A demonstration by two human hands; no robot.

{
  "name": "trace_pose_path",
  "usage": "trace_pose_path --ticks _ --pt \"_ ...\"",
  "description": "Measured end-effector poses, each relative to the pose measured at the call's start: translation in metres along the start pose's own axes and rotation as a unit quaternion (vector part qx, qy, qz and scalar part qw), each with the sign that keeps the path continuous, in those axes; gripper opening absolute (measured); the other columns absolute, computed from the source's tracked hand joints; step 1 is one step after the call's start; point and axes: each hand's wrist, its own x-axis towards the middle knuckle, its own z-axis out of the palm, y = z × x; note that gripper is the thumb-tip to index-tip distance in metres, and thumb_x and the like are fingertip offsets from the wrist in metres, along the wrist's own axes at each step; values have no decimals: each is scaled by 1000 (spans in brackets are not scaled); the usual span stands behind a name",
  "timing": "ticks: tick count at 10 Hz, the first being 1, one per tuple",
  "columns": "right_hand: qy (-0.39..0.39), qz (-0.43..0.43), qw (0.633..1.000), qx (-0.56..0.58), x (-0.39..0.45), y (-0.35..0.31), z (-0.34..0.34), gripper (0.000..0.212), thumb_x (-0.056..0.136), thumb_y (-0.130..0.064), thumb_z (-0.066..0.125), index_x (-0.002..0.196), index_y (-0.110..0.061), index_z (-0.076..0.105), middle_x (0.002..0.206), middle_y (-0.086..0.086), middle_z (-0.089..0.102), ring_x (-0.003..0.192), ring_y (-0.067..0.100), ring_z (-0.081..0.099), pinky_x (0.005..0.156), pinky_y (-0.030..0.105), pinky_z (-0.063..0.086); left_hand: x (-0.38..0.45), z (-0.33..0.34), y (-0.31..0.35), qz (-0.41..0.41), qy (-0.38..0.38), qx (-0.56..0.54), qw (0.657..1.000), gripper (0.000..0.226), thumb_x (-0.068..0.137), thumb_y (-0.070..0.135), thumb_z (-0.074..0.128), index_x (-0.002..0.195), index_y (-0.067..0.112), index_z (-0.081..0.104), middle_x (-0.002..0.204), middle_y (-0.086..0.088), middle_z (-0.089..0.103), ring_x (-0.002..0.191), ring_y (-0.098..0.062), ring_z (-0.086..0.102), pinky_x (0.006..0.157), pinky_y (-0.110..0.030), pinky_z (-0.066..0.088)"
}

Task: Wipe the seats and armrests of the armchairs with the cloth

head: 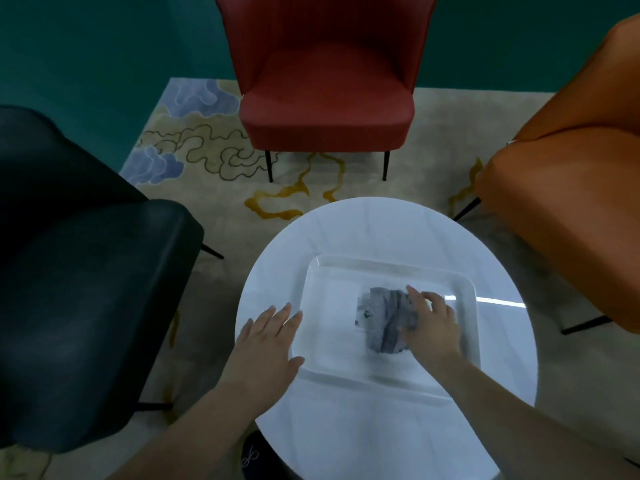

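Right hand on the cloth, chairs not yet wiped.

Nearest, the left hand (268,344) lies flat with fingers spread on the table (381,427), at the left rim of the tray (471,289). The right hand (433,327) rests on the grey cloth (384,320) crumpled in the tray's middle, fingers curled over its right edge, so most of the cloth lies just left of them; whether they pinch it yet I cannot tell. Beyond stand the black chair (90,289) at left, orange chair (568,202) at right, and red chair (329,109) farthest.
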Motion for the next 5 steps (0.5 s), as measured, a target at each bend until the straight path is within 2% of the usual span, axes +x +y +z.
trace_pose_path --ticks 1,2,3,4,5 --pt "-16 -143 982 -122 -6 4 7 59 90 -32 52 145 -37 32 156 -3 20 143 21 16 112 38 24 3 0 3 0 0 0 1000 70 98 51 40 154 33 3 163 8 -2 149 -15 -5 118 -37 -2" --pt "-84 -150 969 -177 -8 10 18 57 94 -37 42 148 -35 25 159 -7 6 147 17 -1 117 41 13 5 -1 6 0 -6 0 1000 69 99 49 40 154 32 3 163 8 -2 149 -15 -5 119 -37 -2" --pt "-133 -110 963 -206 -15 14 26 70 95 -41 42 151 -33 1 160 -3 -9 147 23 -8 117 50 8 5 -1 6 -4 -18 3 1000 69 99 48 41 154 31 3 163 8 -2 149 -15 -6 119 -38 -2" --pt "-147 -105 961 -211 -17 11 26 76 93 -45 44 150 -38 -6 159 -1 -17 146 26 -13 115 55 6 3 -2 4 -11 -21 8 1000 70 98 49 41 154 31 3 163 7 -2 149 -17 -6 118 -39 -3" --pt "-149 -109 963 -198 -22 5 16 75 93 -43 46 149 -41 -5 159 -3 -17 146 26 -12 114 56 6 0 -4 4 -7 -23 29 999 70 98 51 42 154 31 5 163 6 -2 149 -17 -6 118 -40 -2"
